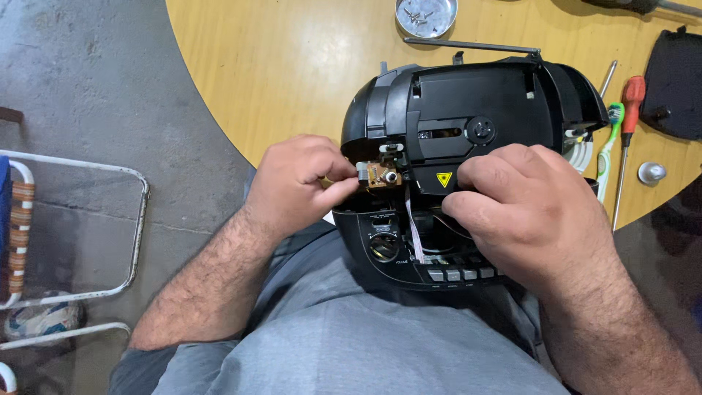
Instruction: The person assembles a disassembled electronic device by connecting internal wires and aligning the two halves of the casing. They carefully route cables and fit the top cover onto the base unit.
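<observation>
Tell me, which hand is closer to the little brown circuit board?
Left. The left hand pinches the small brown circuit board at its edge on the black CD player. The right hand rests further to the right, over the player's middle.

Both my hands sat tight on the open black player (468, 124); little gap between them, with the ribbon cable (415, 234) running there. My left hand (296, 186) had bare tabletop (292, 66) ahead, and beyond it only a small metal dish (426, 16). Right of my right hand (526, 212) the way was crowded: toothbrush (605, 157), red screwdriver (627, 139), round knob (651, 172). A folding chair (80, 234) stood well left.
</observation>
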